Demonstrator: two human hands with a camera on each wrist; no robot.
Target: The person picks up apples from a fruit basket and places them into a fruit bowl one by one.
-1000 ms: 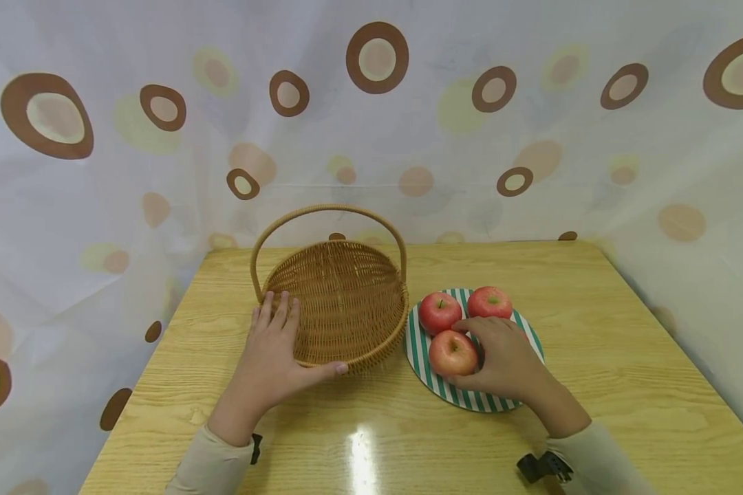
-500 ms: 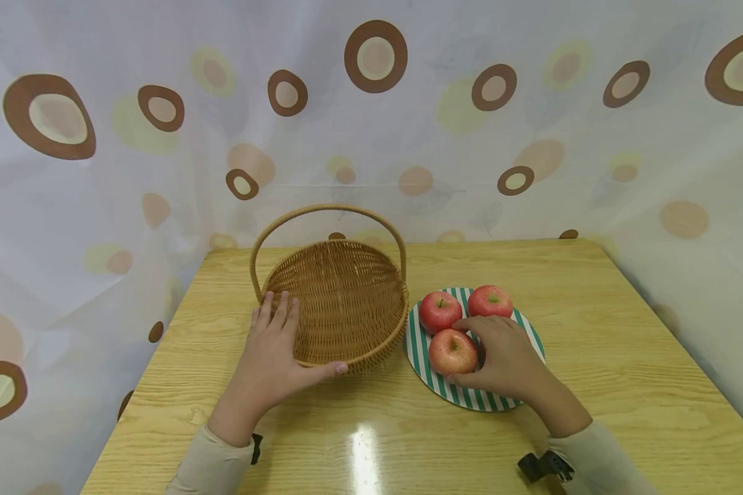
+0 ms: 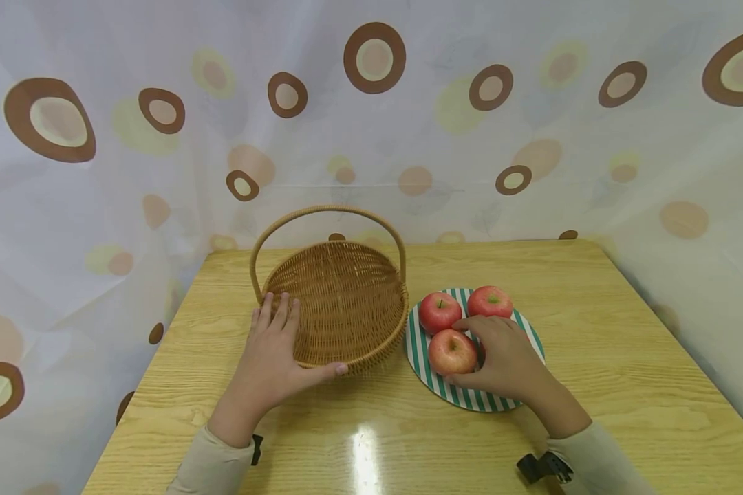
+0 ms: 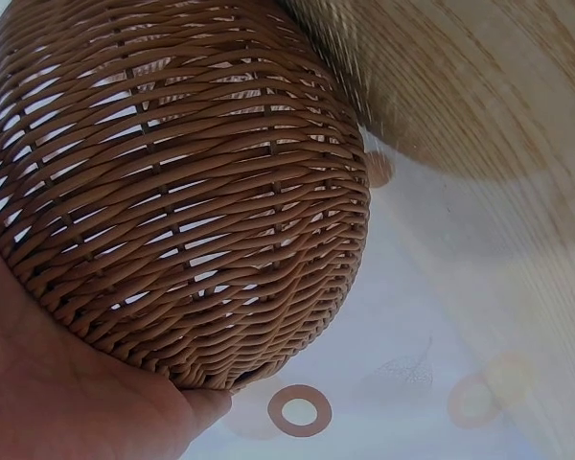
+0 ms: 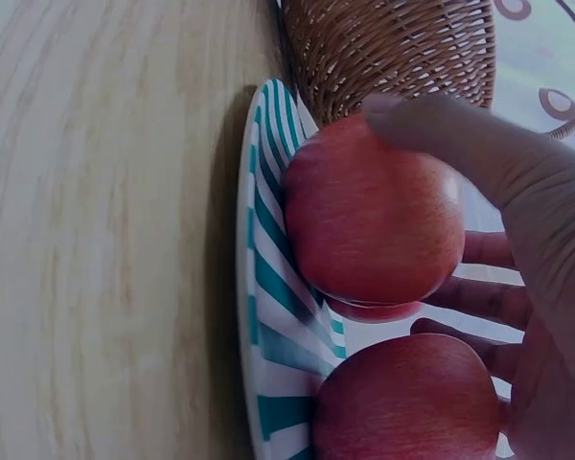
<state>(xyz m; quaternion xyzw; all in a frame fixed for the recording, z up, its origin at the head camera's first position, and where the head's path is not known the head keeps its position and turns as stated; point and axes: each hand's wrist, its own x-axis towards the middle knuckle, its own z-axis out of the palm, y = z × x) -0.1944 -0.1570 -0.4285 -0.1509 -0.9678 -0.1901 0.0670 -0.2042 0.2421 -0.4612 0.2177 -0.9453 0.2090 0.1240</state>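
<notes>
The right hand is covering part of the striped plate and hiding a fourth apple behind it. The left hand is blocking the basket's near rim.

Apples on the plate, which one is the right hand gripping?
The near apple, closest to the person; the right hand curls round it, while the two farther apples sit untouched.

3 red apples on 1 striped plate nr tabletop middle, 1 wicker basket just left of it, 2 hands.
</notes>
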